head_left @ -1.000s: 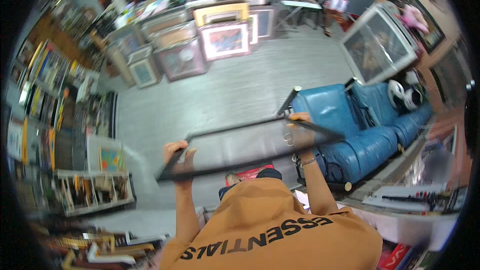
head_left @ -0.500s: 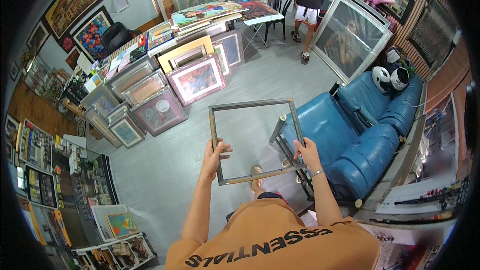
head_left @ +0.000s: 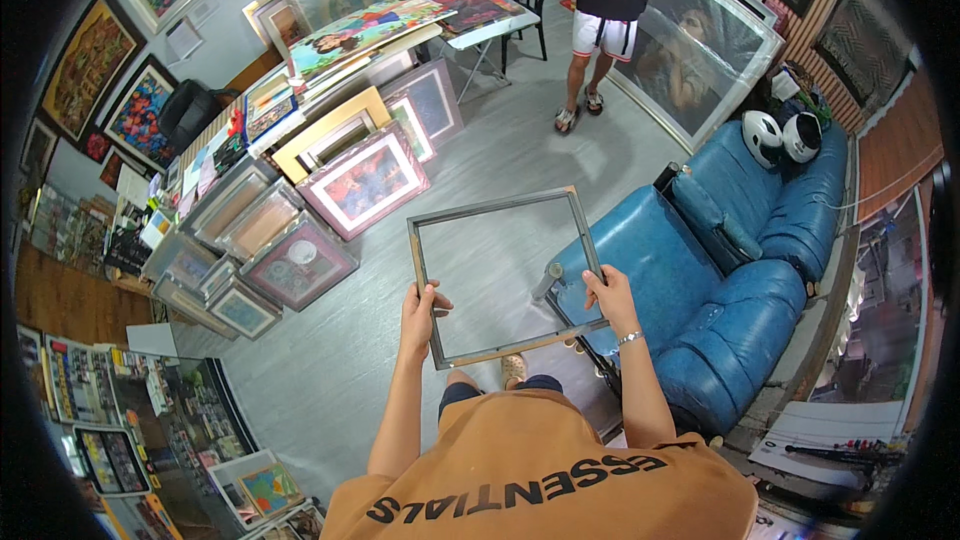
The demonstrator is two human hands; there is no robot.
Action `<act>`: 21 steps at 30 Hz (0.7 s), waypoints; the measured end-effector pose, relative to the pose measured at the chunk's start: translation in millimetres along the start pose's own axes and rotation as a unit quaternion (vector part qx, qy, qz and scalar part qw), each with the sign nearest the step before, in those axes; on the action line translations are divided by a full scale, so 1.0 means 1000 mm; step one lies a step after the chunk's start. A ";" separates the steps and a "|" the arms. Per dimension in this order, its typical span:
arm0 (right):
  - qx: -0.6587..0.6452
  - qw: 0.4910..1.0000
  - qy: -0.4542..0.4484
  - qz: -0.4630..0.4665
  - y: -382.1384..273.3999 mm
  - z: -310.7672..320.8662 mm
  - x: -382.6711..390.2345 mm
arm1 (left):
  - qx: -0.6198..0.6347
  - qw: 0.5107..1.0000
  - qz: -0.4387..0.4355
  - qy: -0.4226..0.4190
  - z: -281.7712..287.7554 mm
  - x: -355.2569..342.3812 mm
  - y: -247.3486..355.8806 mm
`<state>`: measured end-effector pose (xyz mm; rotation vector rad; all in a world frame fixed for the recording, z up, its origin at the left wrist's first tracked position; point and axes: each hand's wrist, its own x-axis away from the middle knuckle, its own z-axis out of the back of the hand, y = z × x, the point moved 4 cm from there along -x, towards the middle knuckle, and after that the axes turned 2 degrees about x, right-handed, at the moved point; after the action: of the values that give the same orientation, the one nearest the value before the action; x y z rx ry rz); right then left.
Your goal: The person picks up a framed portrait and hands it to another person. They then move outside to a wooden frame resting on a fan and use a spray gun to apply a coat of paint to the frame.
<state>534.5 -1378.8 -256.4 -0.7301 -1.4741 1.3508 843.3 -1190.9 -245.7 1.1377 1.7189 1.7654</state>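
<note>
An empty picture frame [head_left: 490, 206], dark grey with bare wood showing at some edges, is held out in front of me with the floor visible through its opening. My left hand [head_left: 420, 312] grips its left side, thumb and fingers around the bar. On the opposite bar, my right hand [head_left: 610, 298] is closed in the same way, with a metal watch band at the wrist. The frame's lower right corner overlaps the blue sofa [head_left: 640, 250] in view.
Framed pictures [head_left: 365, 185] lean in rows against a table loaded with art at the left. A person [head_left: 605, 30] holding white paper stands ahead, beside a large wrapped picture [head_left: 690, 50]. Two helmets [head_left: 762, 138] rest on the sofa. Display shelves [head_left: 190, 410] line the lower left.
My view has turned and moved forward, and the frame tilts slightly differently in both hands. The person with the paper has come nearer and shifted left. Both grips stay on the frame.
</note>
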 end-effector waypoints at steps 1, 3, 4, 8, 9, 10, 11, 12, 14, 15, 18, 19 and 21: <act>0.012 1.000 0.007 0.000 -0.002 0.001 -0.008 | 0.000 1.000 0.001 -0.003 -0.004 -0.013 0.002; 0.016 1.000 0.025 -0.006 -0.004 0.002 -0.022 | 0.001 1.000 0.005 -0.014 -0.012 -0.038 0.007; 0.006 0.999 0.036 -0.011 -0.005 0.002 -0.028 | 0.003 1.000 0.008 -0.022 -0.016 -0.051 0.009; -0.009 0.996 0.082 -0.024 -0.019 -0.001 -0.050 | 0.011 0.997 0.026 -0.068 -0.030 -0.109 0.016; -0.003 0.995 0.098 -0.026 -0.023 -0.001 -0.056 | 0.013 0.996 0.030 -0.081 -0.034 -0.123 0.017; 0.002 0.993 0.113 -0.027 -0.028 -0.002 -0.061 | 0.015 0.995 0.033 -0.093 -0.037 -0.138 0.017; 0.006 0.991 0.127 -0.028 -0.032 -0.003 -0.066 | 0.016 0.994 0.037 -0.104 -0.040 -0.153 0.018; 0.013 0.989 0.142 -0.032 -0.035 -0.004 -0.069 | 0.017 0.992 0.043 -0.117 -0.044 -0.164 0.021; 0.026 0.984 0.169 -0.038 -0.040 -0.006 -0.075 | 0.018 0.988 0.053 -0.141 -0.051 -0.188 0.028; 0.023 0.983 0.178 -0.036 -0.041 -0.009 -0.079 | 0.022 0.986 0.056 -0.152 -0.052 -0.198 0.030; 0.027 0.979 0.198 -0.037 -0.049 -0.017 -0.093 | 0.033 0.980 0.068 -0.182 -0.053 -0.229 0.035; 0.024 0.978 0.205 -0.040 -0.049 -0.023 -0.096 | 0.035 0.978 0.073 -0.191 -0.052 -0.239 0.033; 0.017 0.974 0.221 -0.043 -0.049 -0.033 -0.102 | 0.040 0.975 0.081 -0.203 -0.048 -0.254 0.032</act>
<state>608.7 -1467.9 -238.3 -0.8694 -1.1104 1.0608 958.9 -1421.7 -275.9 1.5876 1.4934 1.4299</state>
